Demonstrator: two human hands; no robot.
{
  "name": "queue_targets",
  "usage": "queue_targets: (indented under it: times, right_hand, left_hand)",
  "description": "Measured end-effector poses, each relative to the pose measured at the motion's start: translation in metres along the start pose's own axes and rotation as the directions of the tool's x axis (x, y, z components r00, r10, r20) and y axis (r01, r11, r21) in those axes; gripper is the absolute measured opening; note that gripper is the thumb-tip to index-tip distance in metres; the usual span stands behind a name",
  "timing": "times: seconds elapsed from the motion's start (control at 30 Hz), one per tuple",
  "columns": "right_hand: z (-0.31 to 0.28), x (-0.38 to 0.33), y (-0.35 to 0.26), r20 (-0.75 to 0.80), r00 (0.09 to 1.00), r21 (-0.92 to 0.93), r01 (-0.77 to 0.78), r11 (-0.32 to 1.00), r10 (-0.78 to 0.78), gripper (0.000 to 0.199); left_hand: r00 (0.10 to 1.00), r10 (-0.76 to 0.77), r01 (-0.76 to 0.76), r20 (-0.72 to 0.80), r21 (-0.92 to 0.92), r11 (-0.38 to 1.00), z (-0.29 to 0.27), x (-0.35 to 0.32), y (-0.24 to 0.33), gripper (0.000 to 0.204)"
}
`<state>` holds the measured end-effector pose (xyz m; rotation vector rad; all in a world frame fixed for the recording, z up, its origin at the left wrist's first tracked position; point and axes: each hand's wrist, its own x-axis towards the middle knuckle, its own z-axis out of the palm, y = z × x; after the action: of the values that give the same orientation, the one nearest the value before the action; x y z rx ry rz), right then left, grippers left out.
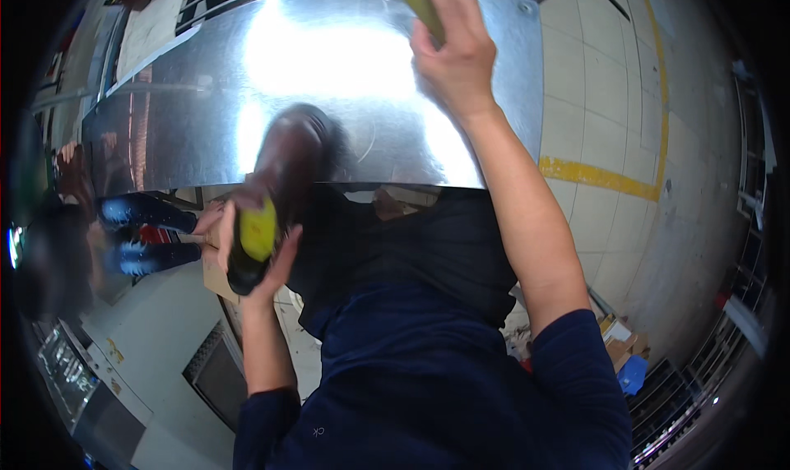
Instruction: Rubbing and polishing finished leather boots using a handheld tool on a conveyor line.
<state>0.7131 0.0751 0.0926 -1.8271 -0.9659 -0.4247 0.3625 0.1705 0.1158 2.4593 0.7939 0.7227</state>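
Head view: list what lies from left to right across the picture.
Reflection of legs in blue jeans → left hand holding a black and yellow tool → right hand gripping a yellow-green handle → yellow floor line → cardboard pieces.

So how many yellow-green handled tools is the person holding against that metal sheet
2. One is in the left hand, a yellow-green and black tool at the metal sheet lower edge. The other, a yellow-green handle, is in the right hand, partly cut off.

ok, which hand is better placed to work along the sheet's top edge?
Right, probably. The right hand is raised over the metal sheet gripping a yellow-green handle; the left hand sits at the lower edge holding a yellow-and-black tool.
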Motion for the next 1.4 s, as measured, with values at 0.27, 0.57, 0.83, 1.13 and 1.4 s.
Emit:
queue_targets:
  times: [0.27,0.57,0.83,1.13,1.4]
  right_hand:
    - [-0.007,-0.015,-0.041,0.569,0.728,0.506,-0.677,0.534,0.384,0.054]
    - [0.045,-0.018,-0.128,0.8,0.484,0.572,-0.794,-0.205,0.355,0.032]
    - [0.069,-0.024,-0.14,0.806,0.454,0.558,-0.798,-0.229,0.381,0.019]
    - [0.082,-0.026,-0.141,0.85,0.391,0.507,-0.788,-0.349,0.352,0.012]
    - [0.054,-0.03,-0.14,0.735,0.539,0.669,-0.677,-0.307,0.412,0.018]
  left_hand:
    - [0.994,-0.073,0.097,0.08,-0.368,0.925,-0.004,-0.071,-0.028,0.073]
    - [0.979,0.205,-0.188,-0.007,-0.43,0.883,0.011,-0.055,-0.045,0.08]
    - [0.975,0.201,-0.222,-0.095,-0.438,0.871,0.01,-0.049,-0.046,0.029]
    - [0.994,0.098,-0.113,-0.057,-0.451,0.885,0.004,-0.05,-0.039,0.042]
    - [0.946,-0.301,0.313,0.123,-0.592,0.742,-0.003,-0.064,-0.022,0.082]
